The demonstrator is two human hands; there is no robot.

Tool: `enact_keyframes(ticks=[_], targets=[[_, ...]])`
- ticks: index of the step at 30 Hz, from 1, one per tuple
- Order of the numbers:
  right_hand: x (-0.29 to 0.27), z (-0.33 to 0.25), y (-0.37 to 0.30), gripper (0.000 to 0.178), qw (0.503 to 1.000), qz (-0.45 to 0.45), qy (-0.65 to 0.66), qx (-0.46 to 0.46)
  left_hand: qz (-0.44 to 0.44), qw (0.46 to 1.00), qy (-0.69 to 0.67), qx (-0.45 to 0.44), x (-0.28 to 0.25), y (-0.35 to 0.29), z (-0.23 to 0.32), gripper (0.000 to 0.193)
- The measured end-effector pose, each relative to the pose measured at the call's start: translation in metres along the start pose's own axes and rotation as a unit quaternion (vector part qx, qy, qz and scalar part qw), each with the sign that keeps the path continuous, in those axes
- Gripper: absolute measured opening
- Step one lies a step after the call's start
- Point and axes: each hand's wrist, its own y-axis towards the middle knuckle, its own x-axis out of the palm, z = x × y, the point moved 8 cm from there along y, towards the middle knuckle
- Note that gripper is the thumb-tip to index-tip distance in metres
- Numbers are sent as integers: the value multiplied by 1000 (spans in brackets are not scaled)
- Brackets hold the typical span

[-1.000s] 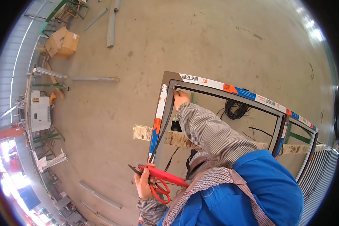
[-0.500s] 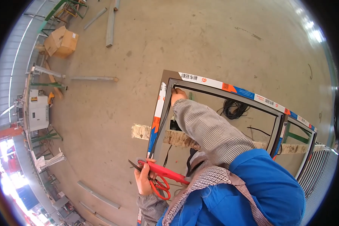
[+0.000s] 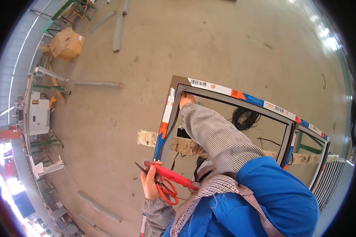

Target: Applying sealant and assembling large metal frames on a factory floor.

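A window-like metal frame (image 3: 225, 90), grey inside and covered with printed protective film, lies before me. My right hand (image 3: 187, 100) reaches into its far left corner, fingers bent together against the inner groove; what they pinch is hidden. A thin black strip (image 3: 171, 125), apparently a rubber seal, runs from that corner down the left side. My left hand (image 3: 149, 185), by the frame's left bar, is closed around red-handled scissors (image 3: 169, 192), their dark blades pointing out to the left. The same hand also grips a long red-handled tool (image 3: 174, 176), its ends grey.
A worn board (image 3: 146, 138) runs crosswise under the frame. Coiled black cable (image 3: 245, 117) lies on the floor beyond the opening. Metal bars (image 3: 99, 83) lie to the left, near a cardboard box (image 3: 67, 44) and a white machine cabinet (image 3: 39, 117). Ribbed profiles (image 3: 336, 181) stand at the right.
The view has shifted slightly. My right hand stays at the corner, its fingers tucked a little deeper behind the frame edge. My left hand keeps its hold on the scissors and red tool.
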Motion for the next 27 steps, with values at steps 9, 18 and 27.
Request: enact_keyframes(ticks=[9,18,27], targets=[[-36,-9,-200,38,788,-566,-48,-239,95,988,-107,59,14,6,-23,24],[-61,-89,-86,16,555,-252,-464,-642,168,884,421,118,-27,-23,-49,48],[16,-141,-74,19,171,-228,-716,-637,381,739,551,75,-100,-55,-89,20]])
